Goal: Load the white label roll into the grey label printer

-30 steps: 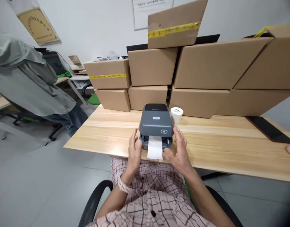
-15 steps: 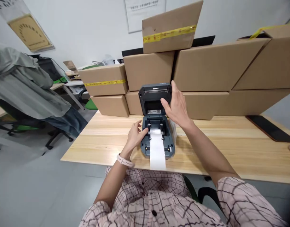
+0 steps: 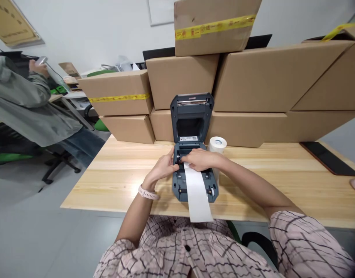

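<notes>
A dark grey label printer (image 3: 176, 189) stands on the table with its lid (image 3: 208, 116) raised. From its inside a white strip of label paper (image 3: 198, 195) runs out over the front, past the table edge. My left hand (image 3: 163, 166) grips the printer's left side, thumb over the rim. Inside the printer's bay, my right hand (image 3: 199, 159) is closed at the inner end of the strip; its fingertips are partly hidden. A white roll of labels (image 3: 218, 143) stands upright just right of the printer, partly behind my right forearm.
Stacked cardboard boxes (image 3: 252, 81) line the back of the wooden table (image 3: 99, 177). A dark flat device like a phone or tablet (image 3: 329, 157) lies at the right. To the left, a person in a grey-green top (image 3: 35, 104) stands near an office chair (image 3: 61, 164).
My right hand has left the printer's lid and moved down into the bay. The lid now leans further back, and the left hand has closed on the printer's side.
</notes>
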Tool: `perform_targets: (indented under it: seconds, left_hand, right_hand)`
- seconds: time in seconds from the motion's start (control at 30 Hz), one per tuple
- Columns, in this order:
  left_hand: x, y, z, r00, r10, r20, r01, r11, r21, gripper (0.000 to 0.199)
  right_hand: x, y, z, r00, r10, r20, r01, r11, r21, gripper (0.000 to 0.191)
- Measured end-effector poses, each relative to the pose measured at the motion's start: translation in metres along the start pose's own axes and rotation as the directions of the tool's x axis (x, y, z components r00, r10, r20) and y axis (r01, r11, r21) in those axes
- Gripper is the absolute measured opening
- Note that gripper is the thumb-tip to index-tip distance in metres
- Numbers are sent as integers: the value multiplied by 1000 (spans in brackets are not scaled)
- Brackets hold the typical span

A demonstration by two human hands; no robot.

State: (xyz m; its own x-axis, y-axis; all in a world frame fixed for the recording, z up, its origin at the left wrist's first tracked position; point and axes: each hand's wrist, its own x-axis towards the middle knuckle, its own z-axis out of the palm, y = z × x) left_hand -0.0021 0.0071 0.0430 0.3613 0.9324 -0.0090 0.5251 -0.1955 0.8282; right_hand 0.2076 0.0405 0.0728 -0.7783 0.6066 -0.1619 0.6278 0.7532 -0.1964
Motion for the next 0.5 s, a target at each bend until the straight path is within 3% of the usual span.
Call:
perform_targets:
  seconds: [0.1, 0.17, 0.27, 0.37, 0.5]
  left_hand:
    - [1, -7, 1, 999, -26, 22, 28, 996, -83, 91]
    - [0, -10, 4, 999, -50, 20, 53, 986, -158, 96]
    - [-1, -12, 9, 998, -67, 8, 66, 960, -270, 98]
    - [-3, -11, 11, 998, -61, 9, 60, 948, -312, 96]
    - [-4, -9, 11, 998, -66, 1, 63, 948, -313, 95]
  right_hand:
    - [8, 4, -7, 995, -75, 72, 70, 995, 66, 39]
    - [-1, 9, -18, 983, -156, 98, 138, 976, 168, 41]
    - [-46, 26, -35, 971, -224, -78, 234, 845, 480, 46]
    - [-110, 50, -34, 946, -24, -324, 235, 739, 632, 55]
    - [-165, 75, 2, 916, 296, -271, -7, 687, 726, 43]
